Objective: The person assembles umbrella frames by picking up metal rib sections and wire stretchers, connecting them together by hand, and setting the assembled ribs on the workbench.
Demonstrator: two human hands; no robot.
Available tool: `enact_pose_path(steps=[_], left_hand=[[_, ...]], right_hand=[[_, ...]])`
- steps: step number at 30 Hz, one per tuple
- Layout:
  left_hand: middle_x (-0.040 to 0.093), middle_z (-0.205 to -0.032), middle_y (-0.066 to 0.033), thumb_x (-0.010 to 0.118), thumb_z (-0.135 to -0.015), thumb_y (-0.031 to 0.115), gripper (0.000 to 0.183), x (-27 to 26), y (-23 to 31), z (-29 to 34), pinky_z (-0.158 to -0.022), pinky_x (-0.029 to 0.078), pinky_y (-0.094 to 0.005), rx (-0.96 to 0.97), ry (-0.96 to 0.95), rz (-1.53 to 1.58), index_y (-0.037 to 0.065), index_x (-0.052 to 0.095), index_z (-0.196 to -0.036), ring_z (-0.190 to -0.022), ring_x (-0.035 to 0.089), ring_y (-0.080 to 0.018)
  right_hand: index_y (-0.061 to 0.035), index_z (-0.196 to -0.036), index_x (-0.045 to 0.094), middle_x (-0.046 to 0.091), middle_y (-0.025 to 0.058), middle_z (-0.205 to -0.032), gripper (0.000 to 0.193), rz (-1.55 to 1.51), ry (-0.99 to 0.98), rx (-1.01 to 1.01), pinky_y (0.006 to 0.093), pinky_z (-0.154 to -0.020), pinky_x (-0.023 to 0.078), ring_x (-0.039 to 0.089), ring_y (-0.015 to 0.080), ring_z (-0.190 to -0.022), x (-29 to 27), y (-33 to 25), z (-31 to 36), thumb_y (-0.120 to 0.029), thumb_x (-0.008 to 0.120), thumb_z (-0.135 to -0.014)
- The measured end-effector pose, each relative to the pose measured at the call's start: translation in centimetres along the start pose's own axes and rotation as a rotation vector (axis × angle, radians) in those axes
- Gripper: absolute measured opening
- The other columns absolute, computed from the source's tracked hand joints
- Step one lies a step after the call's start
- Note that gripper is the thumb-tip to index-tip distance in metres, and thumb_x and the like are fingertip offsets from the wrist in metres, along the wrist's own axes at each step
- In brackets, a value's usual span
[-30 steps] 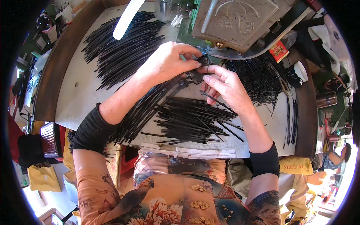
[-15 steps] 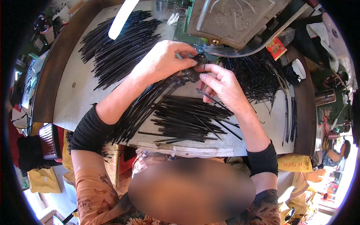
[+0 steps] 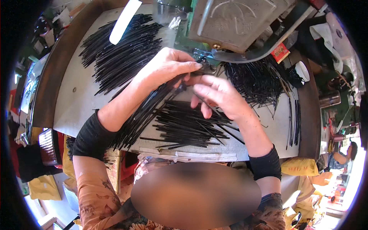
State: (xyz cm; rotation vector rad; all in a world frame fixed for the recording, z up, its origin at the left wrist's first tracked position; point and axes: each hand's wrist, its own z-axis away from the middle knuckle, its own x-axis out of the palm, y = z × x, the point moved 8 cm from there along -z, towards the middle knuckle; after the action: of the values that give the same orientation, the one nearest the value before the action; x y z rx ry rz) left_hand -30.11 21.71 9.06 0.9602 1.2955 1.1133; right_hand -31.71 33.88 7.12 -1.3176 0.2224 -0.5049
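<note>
My left hand (image 3: 170, 67) is beside the front of a green machine (image 3: 188, 42), its thumb and fingers closed on a thin black strip whose far end is dark and hard to make out. Just right of it, my right hand (image 3: 220, 96) is smeared by motion, fingers curled, with another thin black strip running across the fingers toward the lower right. A long bundle of black strips (image 3: 138, 119) slants under my left wrist and forearm. Below my hands lies a pile of shorter black strips (image 3: 184, 126).
Black strips (image 3: 119, 57) are stacked at the far left, and a tangled black heap (image 3: 253, 80) lies right of the machine. A brown metal cover (image 3: 234, 23) overhangs from above. Beyond the heap are a red packet (image 3: 280, 53) and a white cup (image 3: 302, 71). Wooden rims (image 3: 309, 119) border the table.
My hands have drawn apart. The right hand has moved left and downward from the dark piece both hands were at; the left hand has shifted slightly down. The view has shifted a little.
</note>
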Motion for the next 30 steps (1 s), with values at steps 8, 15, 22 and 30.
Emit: enact_pose_path(steps=[8, 15, 22, 30], left_hand=[[0.058, -0.058, -0.0048, 0.059, -0.084, 0.019, 0.025, 1.3, 1.4, 1.3, -0.042, 0.04, -0.0222, -0.017, -0.085, -0.288, -0.006, 0.062, -0.081, -0.047, 0.053, -0.0072], [0.058, -0.06, -0.0028, 0.063, -0.08, 0.018, 0.022, 1.5, -0.6, 1.0, -0.042, 0.038, -0.0206, -0.114, -0.148, -0.171, -0.003, 0.061, -0.075, -0.047, 0.053, -0.0073], [0.056, -0.059, -0.0013, 0.063, -0.081, 0.023, 0.025, 1.2, 0.2, 1.3, -0.044, 0.038, -0.0219, -0.082, -0.254, -0.153, -0.002, 0.063, -0.078, -0.046, 0.049, -0.0064], [0.052, -0.055, -0.0006, 0.062, -0.085, 0.035, 0.036, -2.5, -1.5, 0.1, -0.039, 0.031, -0.0196, -0.084, -0.025, -0.004, -0.001, 0.065, -0.087, -0.042, 0.044, -0.0051]], right_hand=[[-0.0001, -0.094, 0.061, 0.058, 0.0022, -0.064, 0.021, 0.235, -0.093, -0.001, 0.0183, -0.041, 0.04, 0.05, 0.0055, -0.046, 0.1, 0.5, 0.0, -0.019, 0.053, -0.09], [0.0049, -0.101, 0.055, 0.062, 0.0107, -0.072, 0.026, -0.117, 0.046, -0.065, 0.0239, -0.044, 0.05, 0.06, 0.015, -0.053, -3.2, 0.7, -0.5, -0.016, 0.059, -0.085], [0.0005, -0.111, 0.052, 0.064, 0.0163, -0.091, 0.034, -0.27, 0.08, -0.038, 0.0265, -0.058, 0.055, 0.064, 0.0163, -0.067, -4.4, -0.2, 0.2, -0.02, 0.06, -0.085], [0.0015, -0.104, 0.053, 0.063, 0.0208, -0.096, 0.024, -0.285, 0.311, -0.269, 0.0293, -0.062, 0.056, 0.066, 0.0206, -0.072, -7.7, -1.0, -0.2, -0.017, 0.055, -0.089]])
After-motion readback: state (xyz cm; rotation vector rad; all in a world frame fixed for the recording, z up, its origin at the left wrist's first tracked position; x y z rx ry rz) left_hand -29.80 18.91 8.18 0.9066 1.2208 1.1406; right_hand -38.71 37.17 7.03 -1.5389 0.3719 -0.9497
